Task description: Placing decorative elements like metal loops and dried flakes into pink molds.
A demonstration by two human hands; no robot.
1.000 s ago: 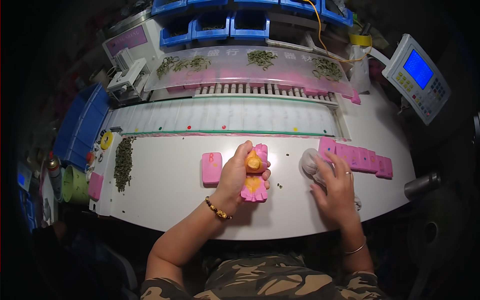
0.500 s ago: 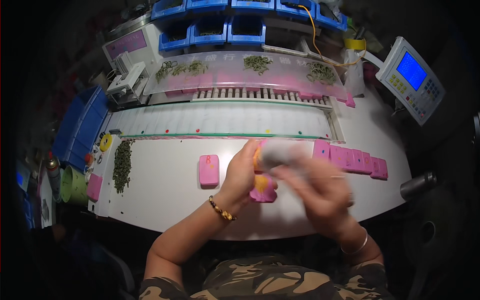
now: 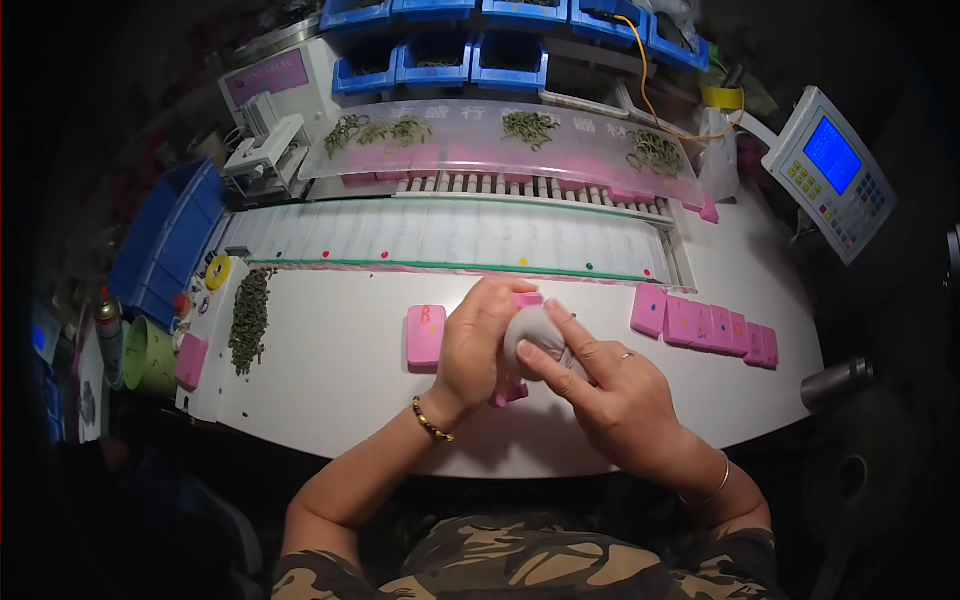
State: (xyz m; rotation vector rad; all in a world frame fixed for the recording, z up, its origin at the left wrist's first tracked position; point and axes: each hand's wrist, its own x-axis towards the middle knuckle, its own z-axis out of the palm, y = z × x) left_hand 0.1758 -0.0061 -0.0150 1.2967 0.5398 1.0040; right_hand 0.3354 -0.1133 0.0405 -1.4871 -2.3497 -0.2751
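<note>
In my left hand point(image 3: 478, 335), fingers curled round it, is a pink rubber mould point(image 3: 510, 392); only its ends show past my fingers and the cloth. My right hand point(image 3: 610, 395) pinches a pale grey, rounded cloth pouch point(image 3: 535, 335), which is pressed against the mould and hides most of its inner face. Left of my left hand, a closed pink mould block point(image 3: 426, 335) with a red mark lies on the white table point(image 3: 330, 400).
A row of pink mould blocks point(image 3: 705, 325) lies to the right. Small green pieces point(image 3: 250, 325) are heaped at left. Behind are a glass-edged tray point(image 3: 450, 240), rollers point(image 3: 530, 187) and blue bins point(image 3: 435, 62). A control panel point(image 3: 830, 175) stands at right, a dark cylinder point(image 3: 837, 383) below.
The blurred pouch has come down and left onto the mould, covering its yellow-patched inside. My left hand has turned further round the mould. The whole view has shifted slightly.
</note>
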